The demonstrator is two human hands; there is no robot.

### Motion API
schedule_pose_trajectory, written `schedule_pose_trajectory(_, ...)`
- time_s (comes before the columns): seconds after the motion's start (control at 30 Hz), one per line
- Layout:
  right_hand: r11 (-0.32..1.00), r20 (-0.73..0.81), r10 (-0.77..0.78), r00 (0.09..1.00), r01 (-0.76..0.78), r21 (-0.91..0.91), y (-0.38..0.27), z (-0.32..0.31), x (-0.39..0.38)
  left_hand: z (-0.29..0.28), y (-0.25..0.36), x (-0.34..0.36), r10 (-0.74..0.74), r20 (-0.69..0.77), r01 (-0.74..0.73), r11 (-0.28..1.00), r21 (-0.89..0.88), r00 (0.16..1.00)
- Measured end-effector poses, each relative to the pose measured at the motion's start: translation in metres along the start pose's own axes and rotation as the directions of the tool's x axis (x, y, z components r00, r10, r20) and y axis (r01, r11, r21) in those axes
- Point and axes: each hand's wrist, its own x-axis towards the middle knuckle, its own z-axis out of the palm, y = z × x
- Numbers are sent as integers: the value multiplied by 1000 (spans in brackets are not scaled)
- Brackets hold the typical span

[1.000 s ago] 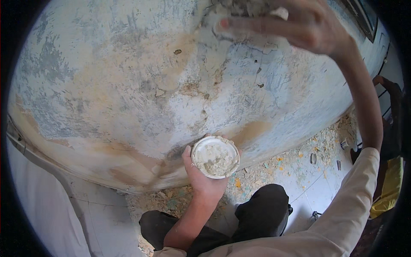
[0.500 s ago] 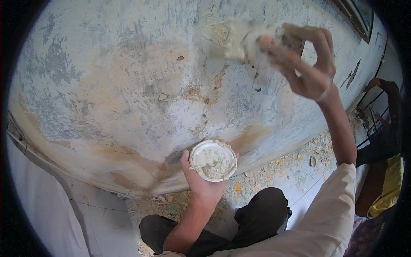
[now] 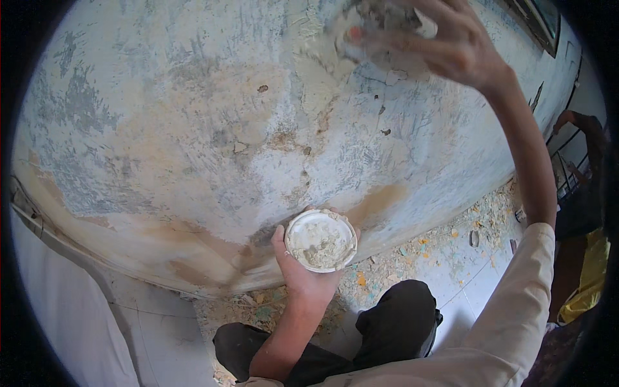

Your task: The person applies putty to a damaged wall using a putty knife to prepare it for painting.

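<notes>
My left hand (image 3: 308, 285) grips a round white plastic lid (image 3: 298, 225) from beneath, fingers around its rim. A lumpy heap of off-white putty (image 3: 327, 250) lies in the lid. Up at the top of the view, my right hand (image 3: 448, 51) is pinched on a flat putty knife (image 3: 383, 19), smeared by motion; its blade outline is hard to make out. The knife is at the patchy, peeling wall (image 3: 193, 135), beside a pale smear of putty (image 3: 316, 51). Whether the blade touches the wall cannot be told.
Paint flakes and rubble (image 3: 380, 274) cover the tiled floor along the wall's foot. My bent knees (image 3: 400, 316) are below. At the right edge are another person's arm (image 3: 583, 126) and a yellow cloth (image 3: 587, 287). A dark frame (image 3: 545, 39) hangs upper right; white fabric (image 3: 61, 309) is at left.
My right hand has moved up and slightly left with the putty knife, partly reaching the top edge. My left hand and the lid have stayed in place.
</notes>
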Motion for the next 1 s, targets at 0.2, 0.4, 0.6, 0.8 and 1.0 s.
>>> schedule_pose_trajectory(0.2, 988, 138, -24, 990, 45, -146, 5, -33, 6, 0, 0, 1, 6, 14, -7, 1000, 12, 1000)
schedule_pose_trajectory(0.4, 970, -32, 157, 987, -160, -184, -59, -57, 13, -2, 2, -2, 5, 31, -6, 1000, 11, 1000)
schedule_pose_trajectory(0.6, 927, 29, 307, 951, -292, -233, -78, -55, 40, -6, 2, -5, 9, 58, -8, 1000, -8, 998)
schedule_pose_trajectory(0.8, 908, 107, 349, 931, -308, -283, -78, -54, 49, 2, 0, -8, 62, 28, -62, 998, 23, 998)
schedule_pose_trajectory(1.0, 897, 60, 397, 916, -374, -235, -67, -22, 55, 7, -2, -7, 56, -3, -56, 998, 20, 998)
